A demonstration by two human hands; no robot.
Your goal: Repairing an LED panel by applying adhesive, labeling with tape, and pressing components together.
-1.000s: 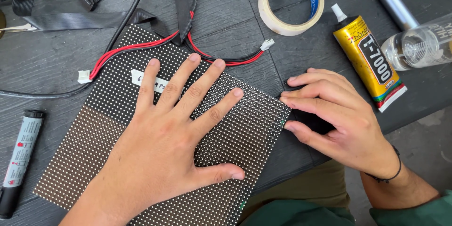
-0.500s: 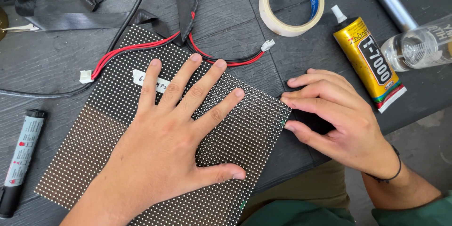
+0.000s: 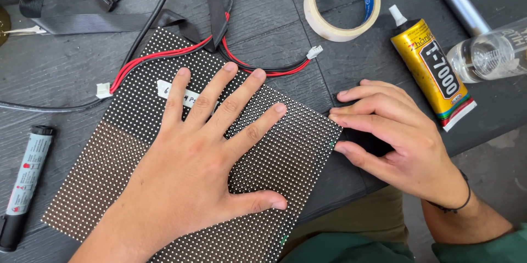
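My left hand (image 3: 192, 170) lay flat and open, fingers spread, on the black rectangular panel studded with rows of small dots (image 3: 137, 148), which sat tilted across the lower left of the frame on the dark wooden bench (image 3: 55, 85). The palm covered much of the panel's middle, and a small white label (image 3: 170, 90) showed only in part beside my index finger. The panel's lower edge ran out of the frame.

My right hand (image 3: 401, 142) rested at the panel's right corner, fingers loosely curled and pointing left, fingertips at the edge. Something dark lay under those fingers; I could not tell what it was, nor whether I gripped it.

Red and black wires with white plugs (image 3: 263, 68) curved past the panel's upper edge, partly under a black ribbed strap (image 3: 110, 21). At the top middle sat a roll of pale tape with a blue core (image 3: 343, 2). To the right lay a yellow glue tube with a white nozzle (image 3: 433, 74), a clear bottle (image 3: 488, 54) cut off by the frame, and a grey metal tube (image 3: 455, 0). At the far left lay a black and grey marker (image 3: 24, 186).
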